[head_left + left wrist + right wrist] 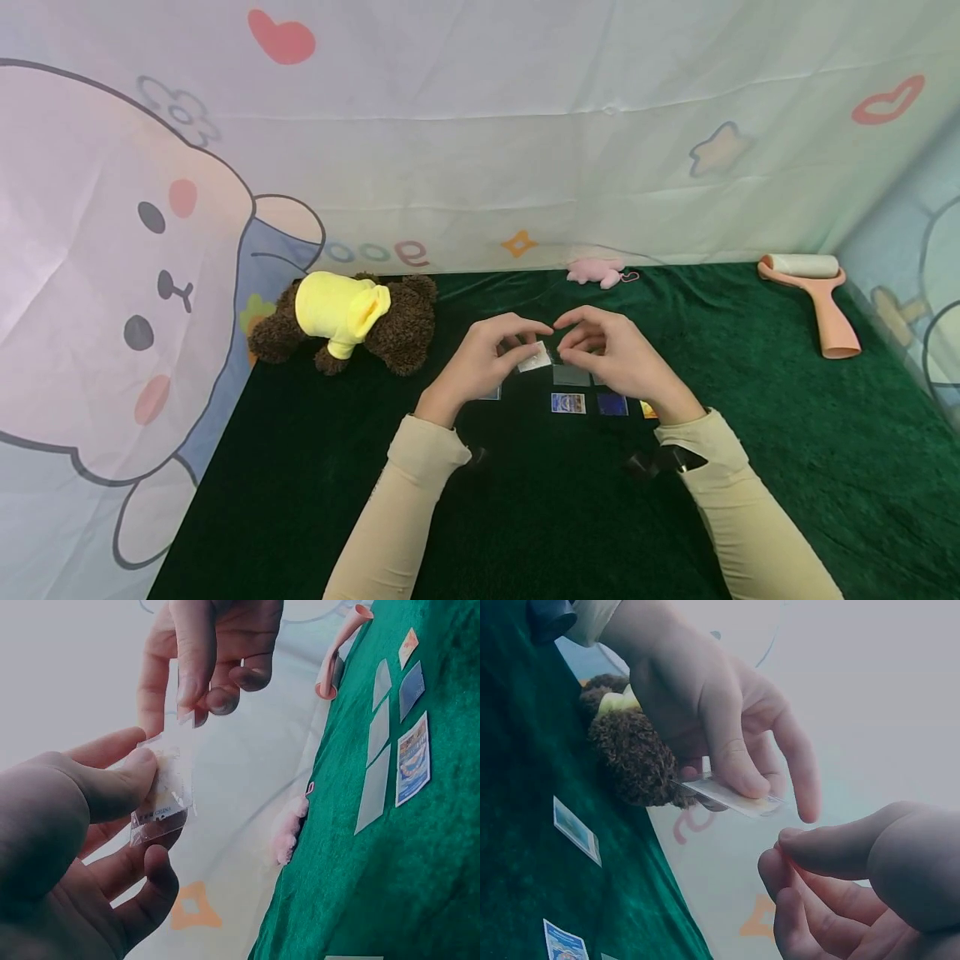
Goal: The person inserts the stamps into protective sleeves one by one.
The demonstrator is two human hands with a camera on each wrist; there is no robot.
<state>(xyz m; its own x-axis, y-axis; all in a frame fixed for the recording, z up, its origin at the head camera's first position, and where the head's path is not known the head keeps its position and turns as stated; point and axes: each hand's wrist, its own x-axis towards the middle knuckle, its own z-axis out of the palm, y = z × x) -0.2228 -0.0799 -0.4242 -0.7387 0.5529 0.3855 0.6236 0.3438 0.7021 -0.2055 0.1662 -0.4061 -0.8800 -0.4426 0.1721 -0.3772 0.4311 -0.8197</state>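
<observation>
My left hand point(491, 358) pinches a small card in a clear plastic sleeve point(169, 784) between its thumb and fingers, raised above the green cloth. The printed side shows pale with dark marks low down. Facing it, my right hand point(618, 354) is held close with curled fingers. Its thumb and a finger nearly meet beside the sleeve's end in the right wrist view. A tiny whitish tip shows under that thumb in the left wrist view; whether the hand grips it is unclear. Below lie a blue-and-white card point(568, 403), a dark blue card point(612, 405) and an orange card point(408, 649).
Several greyish translucent sleeves point(571, 375) lie behind the cards, and another card point(577, 830) lies to the left. At the back are a brown plush toy point(412, 321) in yellow clothing, a pink plush point(596, 271) and an orange-handled lint roller point(825, 308).
</observation>
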